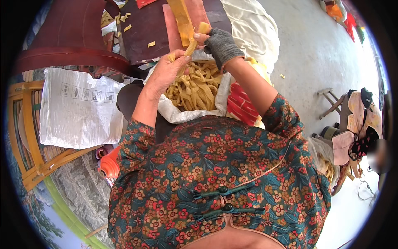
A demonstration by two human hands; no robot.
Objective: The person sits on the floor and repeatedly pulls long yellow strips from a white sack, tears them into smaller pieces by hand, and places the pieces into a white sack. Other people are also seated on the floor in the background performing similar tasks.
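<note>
Between my hands runs a limp, yellowish-tan strip (191,47), slanting in front of an amber-coloured flat bar (181,20). My left hand (165,71) is bare and pinches the strip's lower part between thumb and fingers. On my right hand (219,45) is a grey fingerless glove; its thumb and fingertips close on the upper part, and a short yellow end (204,28) sticks up beside them. Right below both hands, a white sack (184,116) stands open at my lap, filled with a tangle of similar strips (195,89).
A pink cloth (172,31) lies under the bar on a dark maroon surface (145,29) with small yellow scraps. To the left are a maroon chair (70,37), a white printed sheet (83,120) and a wooden rack (31,128). Cloth-draped furniture (352,128) stands at right.
</note>
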